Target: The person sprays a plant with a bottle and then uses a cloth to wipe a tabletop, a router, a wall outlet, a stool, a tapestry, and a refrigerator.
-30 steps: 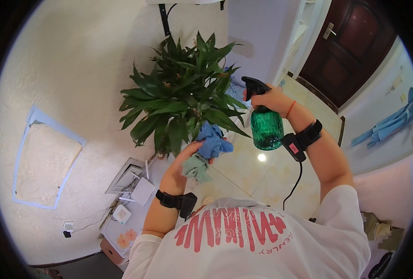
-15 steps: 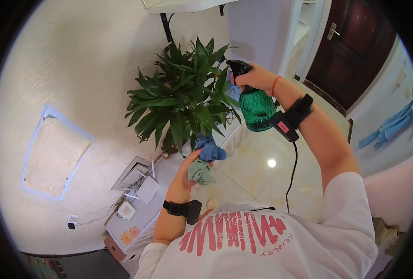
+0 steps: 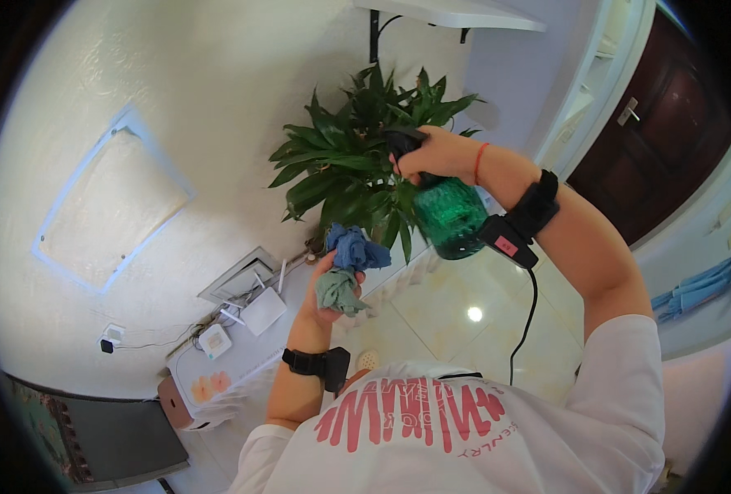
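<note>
My right hand [image 3: 439,156] is closed round the black trigger head of a green spray bottle [image 3: 450,218], which tilts in front of a leafy green potted plant [image 3: 332,160]. The nozzle points at the leaves on the left; I see no spray. Below the plant, my left hand [image 3: 324,276] grips a crumpled blue cloth [image 3: 355,249] and a pale green cloth [image 3: 339,292] bunched together. The cloths cover most of its fingers. Bottle and hand hide part of the foliage, and the plant's pot is mostly out of sight.
A covered cabinet [image 3: 246,350] along the wall carries a white router [image 3: 263,311], a small white box [image 3: 214,341] and cables. A white shelf [image 3: 464,14] juts out above the plant. At right stand a dark door [image 3: 653,115] and a hanging blue cloth [image 3: 695,288].
The view has swung, so plant and wall sit differently in it. My right hand has brought the spray bottle left, in front of the leaves. My left hand with the cloths has drawn away from the foliage.
</note>
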`<control>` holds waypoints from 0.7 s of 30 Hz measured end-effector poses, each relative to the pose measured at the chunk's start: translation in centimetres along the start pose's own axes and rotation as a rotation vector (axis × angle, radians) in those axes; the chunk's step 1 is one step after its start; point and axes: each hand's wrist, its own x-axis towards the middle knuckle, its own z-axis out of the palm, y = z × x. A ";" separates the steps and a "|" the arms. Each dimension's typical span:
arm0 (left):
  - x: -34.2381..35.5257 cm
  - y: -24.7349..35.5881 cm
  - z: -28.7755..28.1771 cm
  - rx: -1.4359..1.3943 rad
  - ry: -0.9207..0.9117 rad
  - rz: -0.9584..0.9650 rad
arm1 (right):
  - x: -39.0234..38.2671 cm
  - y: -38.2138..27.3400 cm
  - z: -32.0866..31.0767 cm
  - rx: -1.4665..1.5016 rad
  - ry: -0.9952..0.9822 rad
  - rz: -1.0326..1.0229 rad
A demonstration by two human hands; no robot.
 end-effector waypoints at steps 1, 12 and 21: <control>-0.2 0.4 -0.4 -0.018 0.000 -0.003 | 0.4 -0.9 0.7 0.029 0.027 -0.001; -2.6 3.0 -3.4 -0.101 0.022 -0.004 | 5.2 -3.0 1.9 0.062 0.275 0.012; -0.9 2.9 -2.6 -0.045 0.047 -0.095 | 0.2 0.7 -4.2 0.152 0.503 0.085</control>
